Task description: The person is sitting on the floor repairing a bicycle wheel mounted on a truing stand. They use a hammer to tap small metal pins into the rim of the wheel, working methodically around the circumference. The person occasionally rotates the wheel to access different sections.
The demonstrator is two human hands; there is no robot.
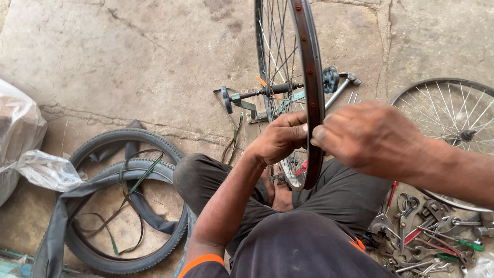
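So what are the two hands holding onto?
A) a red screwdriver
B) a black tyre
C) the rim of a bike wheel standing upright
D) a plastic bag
C: the left hand and the right hand both pinch the dark rim of the upright spoked wheel, one from each side.

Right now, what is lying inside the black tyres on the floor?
Inside the black tyres lie a limp inner tube and thin green rim strips on bare concrete. The person's arm covers the right edge.
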